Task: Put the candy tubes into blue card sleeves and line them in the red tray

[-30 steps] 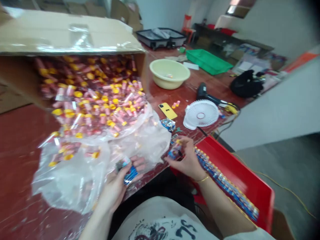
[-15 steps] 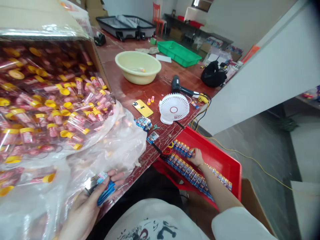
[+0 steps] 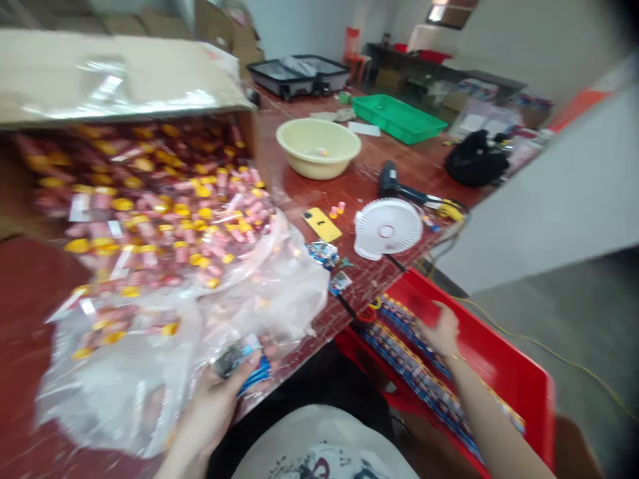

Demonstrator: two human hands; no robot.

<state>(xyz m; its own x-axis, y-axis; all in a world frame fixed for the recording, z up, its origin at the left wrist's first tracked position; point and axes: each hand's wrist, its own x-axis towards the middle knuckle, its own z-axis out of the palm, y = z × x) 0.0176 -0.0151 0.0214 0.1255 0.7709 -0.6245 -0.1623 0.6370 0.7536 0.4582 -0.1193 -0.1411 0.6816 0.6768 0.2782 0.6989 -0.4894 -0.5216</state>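
right fingers [image 3: 428,334]: free room in red tray [image 3: 509,382] to their right, packet rows [image 3: 399,361] just left | left fingers [image 3: 270,350]: plastic bag [image 3: 287,276] blocking ahead, bare counter [image 3: 327,324] strip rightward

Text: none legible. White fabric shirt [image 3: 314,439], bottom centre: dark print [image 3: 319,468], blurred, unreadable. Flat yellow phone [image 3: 325,229], centre: small dark mark [image 3: 321,223] on back, shape unclear. Black plastic hair dryer [image 3: 407,192], right of centre: pale label [image 3: 393,175], unreadable. Flat blue glossy packets [image 3: 256,376], low centre-left: printing blurred.

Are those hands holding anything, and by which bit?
Left hand: small blue packets, thumb across their upper face. Right hand, over the red tray: too blurred to tell.
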